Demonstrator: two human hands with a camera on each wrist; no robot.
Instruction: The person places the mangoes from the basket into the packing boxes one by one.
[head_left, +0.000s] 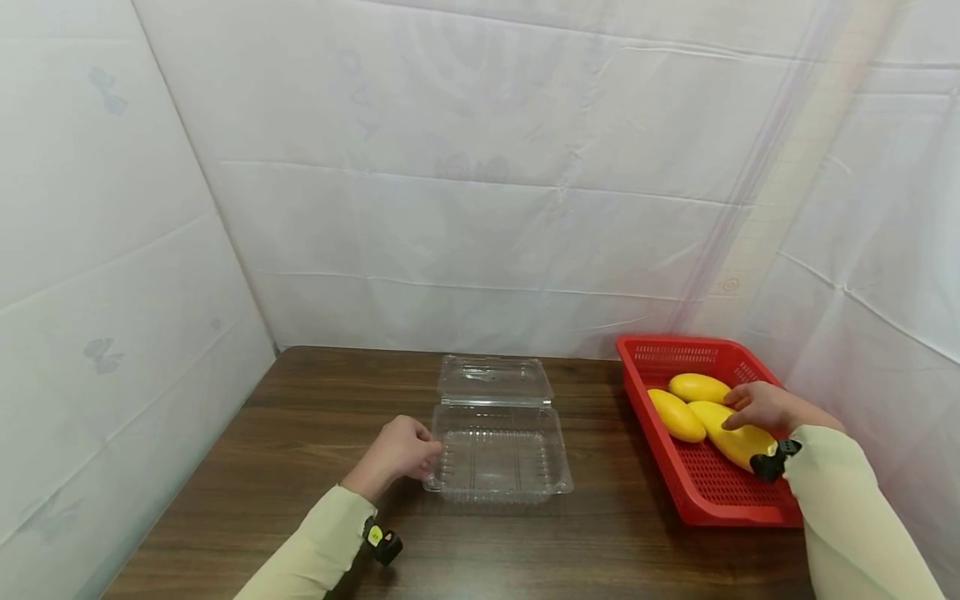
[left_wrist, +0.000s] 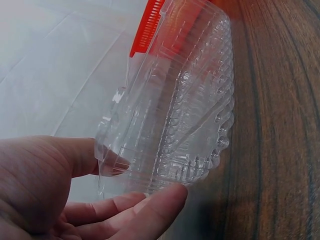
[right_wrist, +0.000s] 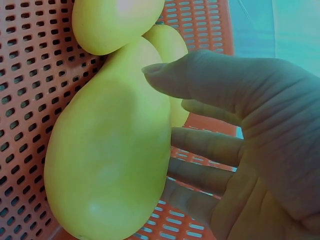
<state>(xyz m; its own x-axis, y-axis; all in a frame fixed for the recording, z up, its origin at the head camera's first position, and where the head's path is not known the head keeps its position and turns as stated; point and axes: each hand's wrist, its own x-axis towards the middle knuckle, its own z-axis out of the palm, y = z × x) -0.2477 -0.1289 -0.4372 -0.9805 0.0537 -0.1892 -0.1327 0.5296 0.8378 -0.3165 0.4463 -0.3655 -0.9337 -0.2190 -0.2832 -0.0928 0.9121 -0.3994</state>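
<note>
A clear plastic clamshell container (head_left: 495, 479) lies with its lid laid back on the table, towards the wall. My left hand (head_left: 401, 450) pinches its left edge; in the left wrist view the thumb and fingertips (left_wrist: 170, 200) lie on either side of the clear plastic. Over the red basket (head_left: 663, 450), my right hand (head_left: 776, 407) reaches to the largest yellow mango (right_wrist: 105, 160). Its thumb is above the mango and its fairly straight fingers are along one side. Two smaller mangoes (head_left: 677, 415) lie beside that one.
The dark wood-grain table (head_left: 322, 400) carries the container in the middle and the basket at the right. White sheeting (head_left: 450, 233) hangs behind the table and on both sides. The basket's raised rim surrounds the mangoes.
</note>
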